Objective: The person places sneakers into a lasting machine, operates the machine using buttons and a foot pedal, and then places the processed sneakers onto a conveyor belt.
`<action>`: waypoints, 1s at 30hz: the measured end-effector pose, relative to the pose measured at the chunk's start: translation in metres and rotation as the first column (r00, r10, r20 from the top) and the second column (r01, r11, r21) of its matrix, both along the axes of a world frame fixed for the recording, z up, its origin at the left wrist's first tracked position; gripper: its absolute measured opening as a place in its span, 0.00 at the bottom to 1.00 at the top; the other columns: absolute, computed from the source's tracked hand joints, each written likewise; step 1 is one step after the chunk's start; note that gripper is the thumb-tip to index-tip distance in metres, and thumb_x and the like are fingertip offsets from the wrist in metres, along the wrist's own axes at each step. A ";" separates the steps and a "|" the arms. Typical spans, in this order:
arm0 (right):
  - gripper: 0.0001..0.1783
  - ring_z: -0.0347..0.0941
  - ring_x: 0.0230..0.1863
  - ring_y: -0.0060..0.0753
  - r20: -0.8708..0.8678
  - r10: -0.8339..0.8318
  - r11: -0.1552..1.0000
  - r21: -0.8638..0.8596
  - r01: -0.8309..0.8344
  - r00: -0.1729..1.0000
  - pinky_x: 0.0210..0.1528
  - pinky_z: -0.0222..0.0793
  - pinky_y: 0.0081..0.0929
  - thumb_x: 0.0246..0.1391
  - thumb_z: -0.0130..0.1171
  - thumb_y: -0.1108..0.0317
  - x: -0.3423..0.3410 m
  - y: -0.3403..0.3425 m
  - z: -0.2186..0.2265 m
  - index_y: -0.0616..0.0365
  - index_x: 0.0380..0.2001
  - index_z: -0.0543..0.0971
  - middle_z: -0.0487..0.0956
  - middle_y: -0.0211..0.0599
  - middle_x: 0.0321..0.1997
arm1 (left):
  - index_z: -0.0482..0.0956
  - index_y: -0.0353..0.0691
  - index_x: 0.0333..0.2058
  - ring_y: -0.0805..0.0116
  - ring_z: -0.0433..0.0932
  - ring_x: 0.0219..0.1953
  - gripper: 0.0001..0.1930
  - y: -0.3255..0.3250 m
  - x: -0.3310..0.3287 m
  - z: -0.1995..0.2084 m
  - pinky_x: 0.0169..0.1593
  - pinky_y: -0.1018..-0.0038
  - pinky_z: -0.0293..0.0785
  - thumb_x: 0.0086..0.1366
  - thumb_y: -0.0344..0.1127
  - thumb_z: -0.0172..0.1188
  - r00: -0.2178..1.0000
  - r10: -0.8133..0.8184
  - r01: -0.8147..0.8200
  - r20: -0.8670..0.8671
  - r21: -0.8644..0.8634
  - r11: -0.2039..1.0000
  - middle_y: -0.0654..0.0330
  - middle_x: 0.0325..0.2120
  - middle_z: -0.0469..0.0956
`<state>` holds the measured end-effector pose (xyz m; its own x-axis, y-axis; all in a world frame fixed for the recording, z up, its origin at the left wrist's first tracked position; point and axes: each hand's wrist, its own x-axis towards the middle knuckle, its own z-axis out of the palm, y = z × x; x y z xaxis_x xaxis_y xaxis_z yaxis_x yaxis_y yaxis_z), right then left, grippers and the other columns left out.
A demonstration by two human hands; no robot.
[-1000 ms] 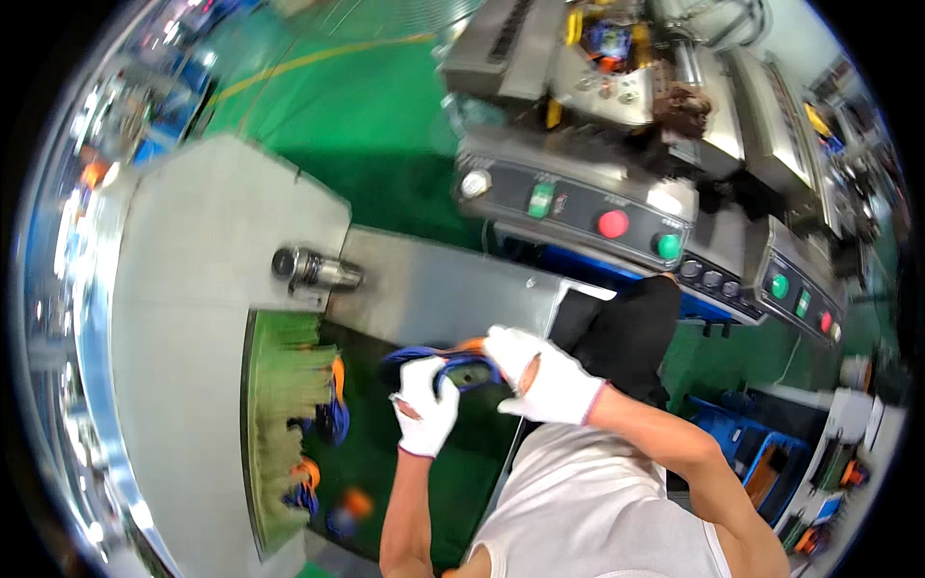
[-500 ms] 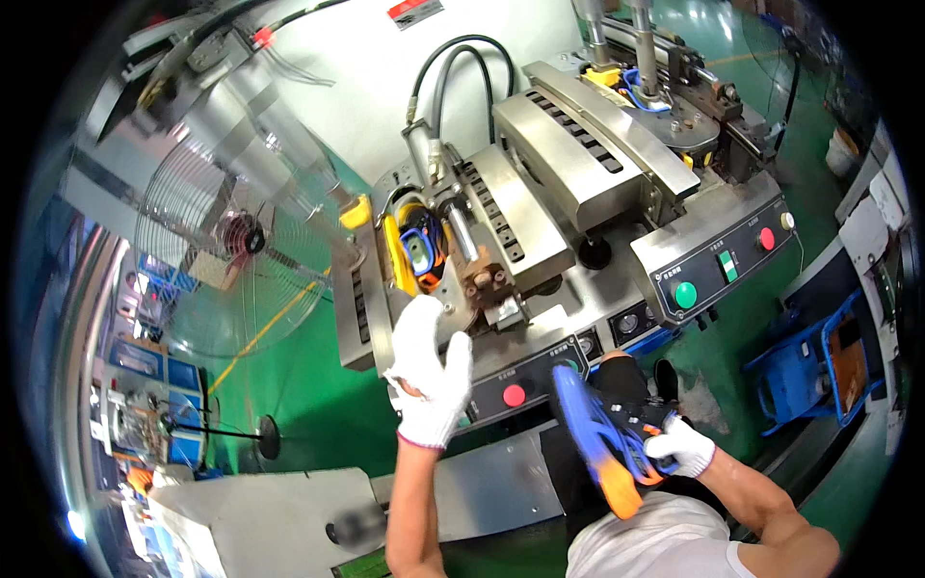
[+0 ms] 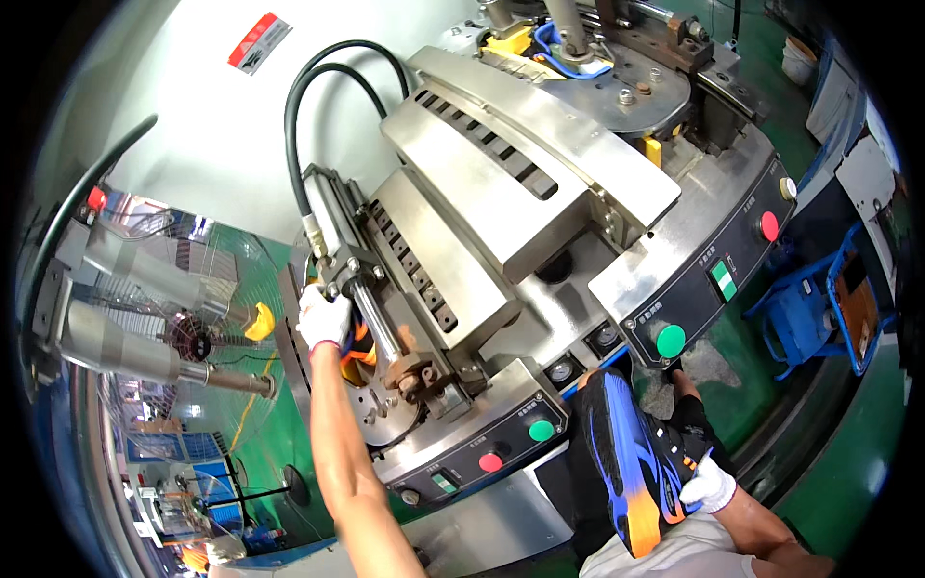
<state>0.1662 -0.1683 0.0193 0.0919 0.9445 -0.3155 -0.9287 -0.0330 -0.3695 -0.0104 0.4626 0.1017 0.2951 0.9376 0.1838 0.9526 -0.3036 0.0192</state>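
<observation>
My left hand [image 3: 324,318], in a white knit glove, reaches into the left station of a metal press. Its fingers are bent round a dark sneaker with orange trim [image 3: 360,347] seated there; the hand and a steel cylinder [image 3: 374,318] hide most of that shoe. Low on the right, my right hand [image 3: 709,484], also gloved, grips another sneaker [image 3: 628,462] at its orange end. This one is black, with a blue and orange sole turned partly toward me.
A control panel [image 3: 472,448] with red and green buttons runs along the press's front; a second panel [image 3: 708,270] is at right. Black hoses [image 3: 294,144] arch behind. Metal cylinders with a yellow pad [image 3: 259,323] stand left, near a fan [image 3: 188,337]. A blue chair [image 3: 819,308] stands at right.
My left hand, spread open before the press, has moved in to the seated sneaker and closed round it. The held sneaker has turned, showing more of its sole. The view has shifted.
</observation>
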 end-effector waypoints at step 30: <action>0.20 0.83 0.48 0.40 0.917 0.197 0.978 -0.209 0.003 -0.346 0.52 0.77 0.37 0.48 0.72 0.65 -0.127 0.587 0.102 0.62 0.44 0.85 0.87 0.46 0.46 | 0.80 0.43 0.48 0.42 0.78 0.50 0.22 -0.539 -0.344 -0.139 0.54 0.50 0.77 0.54 0.37 0.75 0.827 0.284 -0.232 0.485 -0.166 0.959 0.48 0.47 0.78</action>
